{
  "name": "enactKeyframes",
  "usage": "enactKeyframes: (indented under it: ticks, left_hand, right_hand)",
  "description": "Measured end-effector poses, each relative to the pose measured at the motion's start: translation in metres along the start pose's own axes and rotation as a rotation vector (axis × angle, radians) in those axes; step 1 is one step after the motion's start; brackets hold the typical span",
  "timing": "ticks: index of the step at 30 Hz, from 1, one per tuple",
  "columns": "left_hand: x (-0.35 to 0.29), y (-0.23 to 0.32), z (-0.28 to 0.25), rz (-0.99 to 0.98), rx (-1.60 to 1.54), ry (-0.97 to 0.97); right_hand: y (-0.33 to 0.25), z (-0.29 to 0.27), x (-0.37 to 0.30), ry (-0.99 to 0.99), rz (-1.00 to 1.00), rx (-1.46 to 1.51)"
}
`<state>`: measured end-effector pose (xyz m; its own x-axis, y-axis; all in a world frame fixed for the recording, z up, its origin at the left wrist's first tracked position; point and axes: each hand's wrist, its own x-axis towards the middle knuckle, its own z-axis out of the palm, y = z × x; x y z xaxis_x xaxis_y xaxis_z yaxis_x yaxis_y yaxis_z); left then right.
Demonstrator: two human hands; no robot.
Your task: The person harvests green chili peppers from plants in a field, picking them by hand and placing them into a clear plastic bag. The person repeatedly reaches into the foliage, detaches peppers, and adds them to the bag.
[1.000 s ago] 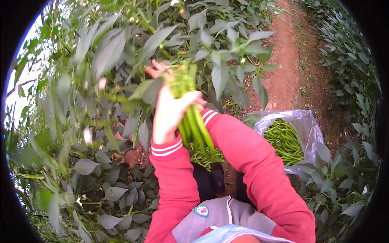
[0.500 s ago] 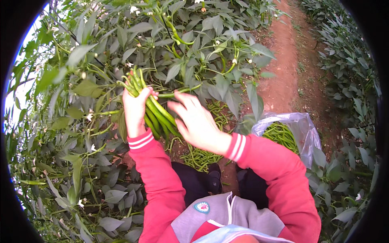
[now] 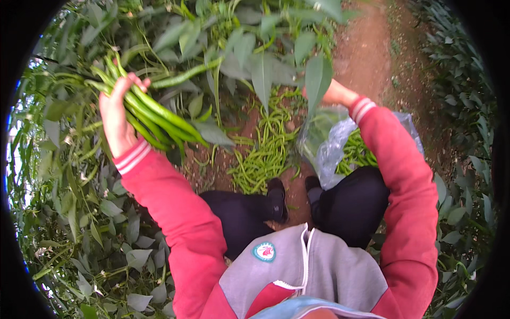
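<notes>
Soft, even daylight fills the scene, with no hard shadows and no glare on the leaves (image 3: 260, 74) or the red sleeves (image 3: 175, 212). The brightest spot is a washed-out strip of sky (image 3: 16, 122) at the far left rim, edged with a faint blue fringe. Darker shade sits under the plants and around the black trousers (image 3: 239, 212). The fisheye lens bends everything toward a black circular border, and leaves near the rim look smeared and soft.

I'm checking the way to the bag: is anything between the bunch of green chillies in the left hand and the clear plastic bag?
Yes. Leafy plant branches hang between the bunch of green chillies in the left hand and the clear plastic bag; one leaf covers the right hand.
</notes>
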<state>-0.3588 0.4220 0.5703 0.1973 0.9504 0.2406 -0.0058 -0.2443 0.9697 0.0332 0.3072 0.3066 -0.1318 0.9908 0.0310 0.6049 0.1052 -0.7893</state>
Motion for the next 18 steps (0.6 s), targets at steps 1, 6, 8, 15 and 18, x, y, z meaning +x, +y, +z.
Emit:
enactKeyframes:
  ticks: [1, 6, 8, 15, 18]
  left_hand:
    - [0.005, -0.002, -0.002, -0.008, -0.007, -0.018]
    - [0.028, -0.011, -0.005, -0.006, -0.007, -0.108]
    - [0.036, -0.009, -0.008, -0.091, -0.075, -0.166]
    - [0.062, 0.001, -0.018, -0.152, -0.067, -0.157]
    - [0.064, 0.002, -0.014, -0.123, -0.064, -0.274]
  right_hand:
    - [0.000, 0.013, 0.013, -0.118, 0.197, 0.193]
    - [-0.025, 0.070, 0.057, -0.407, 0.392, 0.197]
    - [-0.039, 0.086, 0.063, -0.490, 0.349, 0.137]
    - [-0.078, 0.123, 0.083, 0.342, -0.045, 0.112]
    - [-0.083, 0.128, 0.100, 0.678, -0.217, 0.125]
